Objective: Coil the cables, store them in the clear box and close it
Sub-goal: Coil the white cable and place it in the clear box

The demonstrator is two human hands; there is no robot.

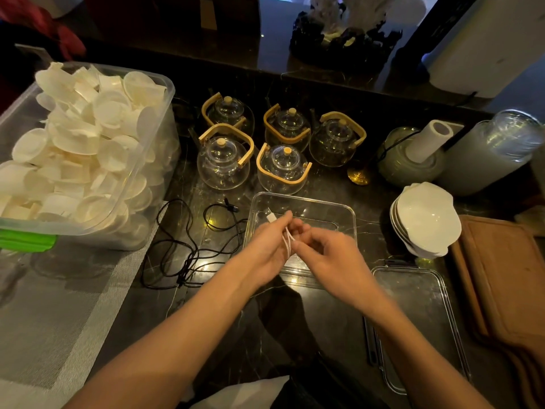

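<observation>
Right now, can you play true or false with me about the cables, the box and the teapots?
1. Both hands, left hand and right hand, hold the white cable. True.
2. The black cable is already coiled in the clear box. False: it lies loose on the counter, left of the box.
3. The lid is on the box. False: it lies on the counter to the right.
4. There are five glass teapots behind the box. True.

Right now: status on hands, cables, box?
Left hand and right hand both on white cable, coiling over open clear box. Black cable loose on counter, left. Lid off, right. Nothing blocking.
</observation>
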